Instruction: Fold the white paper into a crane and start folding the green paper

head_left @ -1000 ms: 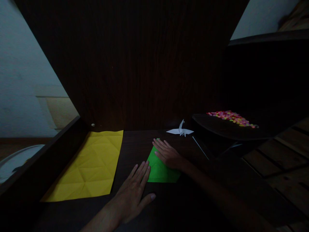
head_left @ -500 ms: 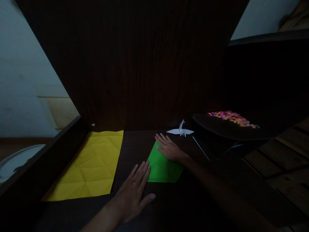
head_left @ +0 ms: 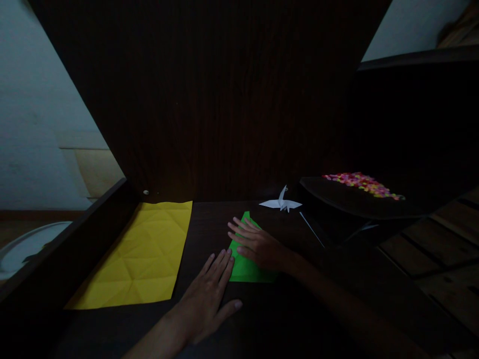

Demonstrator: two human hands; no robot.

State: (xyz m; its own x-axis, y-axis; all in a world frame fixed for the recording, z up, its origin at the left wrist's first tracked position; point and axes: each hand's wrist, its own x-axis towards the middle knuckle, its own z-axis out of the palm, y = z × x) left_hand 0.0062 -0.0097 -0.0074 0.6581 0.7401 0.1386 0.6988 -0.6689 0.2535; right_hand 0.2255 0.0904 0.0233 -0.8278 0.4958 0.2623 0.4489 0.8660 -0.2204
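Green paper [head_left: 250,269] lies just right of yellow sheet [head_left: 140,257]. Right hand [head_left: 258,244] flat, pressing a fold; left hand [head_left: 207,299] flat, fingertips pinning its edge. Next, probably: crease firmly.

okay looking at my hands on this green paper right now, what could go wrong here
The left hand pins only the edge of the green paper, so the sheet may slip while the right hand presses flat on it, giving a crooked crease. The light is very dim, so the edges may be misaligned. The white paper crane sits just beyond the right hand and could get knocked.
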